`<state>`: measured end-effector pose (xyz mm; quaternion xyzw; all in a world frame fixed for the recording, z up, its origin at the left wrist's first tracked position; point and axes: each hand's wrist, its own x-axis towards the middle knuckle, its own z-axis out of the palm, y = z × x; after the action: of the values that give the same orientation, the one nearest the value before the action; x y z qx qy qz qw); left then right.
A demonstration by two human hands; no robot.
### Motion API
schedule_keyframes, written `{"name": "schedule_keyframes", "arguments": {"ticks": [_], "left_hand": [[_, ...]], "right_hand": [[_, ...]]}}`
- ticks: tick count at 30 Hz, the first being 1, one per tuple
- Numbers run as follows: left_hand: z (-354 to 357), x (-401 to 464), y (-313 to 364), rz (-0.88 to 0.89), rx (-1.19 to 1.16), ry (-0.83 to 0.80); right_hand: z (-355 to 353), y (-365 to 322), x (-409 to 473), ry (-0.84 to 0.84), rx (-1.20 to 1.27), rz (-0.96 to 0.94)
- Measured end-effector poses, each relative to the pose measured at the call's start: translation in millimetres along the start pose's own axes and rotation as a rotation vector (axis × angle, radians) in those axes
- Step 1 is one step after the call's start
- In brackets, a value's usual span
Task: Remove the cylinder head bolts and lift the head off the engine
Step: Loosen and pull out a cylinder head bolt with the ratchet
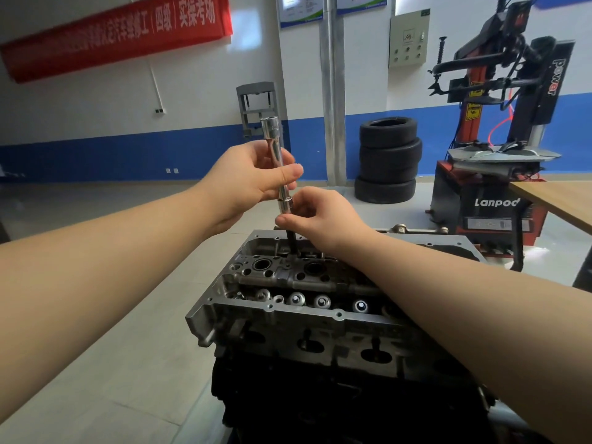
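Note:
The aluminium cylinder head (288, 310) sits on a dark engine block (320, 402) at the lower centre. Above its far end stands a chrome socket extension (275, 155), nearly upright. My left hand (250, 181) grips the middle of this extension with thumb and curled fingers. A socket at the extension's lower end joins a dark head bolt (293, 243) that rises out of the head. My right hand (317, 213) pinches the top of that bolt just under the socket. The bolt's lower part is hidden inside the head.
A stack of three tyres (387, 161) stands behind on the floor. At the right are a red and black tyre changer (487, 200) and the corner of a wooden table (560, 200). A grey pillar (333, 91) runs up the back wall.

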<state>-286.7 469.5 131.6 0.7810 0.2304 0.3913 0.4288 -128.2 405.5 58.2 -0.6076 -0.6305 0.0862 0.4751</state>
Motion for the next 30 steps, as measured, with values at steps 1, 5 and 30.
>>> {"name": "schedule_keyframes", "arguments": {"ticks": [1, 5, 30], "left_hand": [[0.2, -0.9, 0.2, -0.001, -0.051, -0.037], [-2.7, -3.4, 0.4, 0.019, -0.106, -0.048], [-3.3, -0.5, -6.5, 0.024, -0.025, 0.018]], "right_hand": [[-1.1, 0.0, -0.1, -0.001, -0.019, -0.021], [-3.2, -3.3, -0.9, -0.066, 0.095, -0.024], [-6.1, -5.0, -2.2, -0.123, -0.044, -0.037]]}}
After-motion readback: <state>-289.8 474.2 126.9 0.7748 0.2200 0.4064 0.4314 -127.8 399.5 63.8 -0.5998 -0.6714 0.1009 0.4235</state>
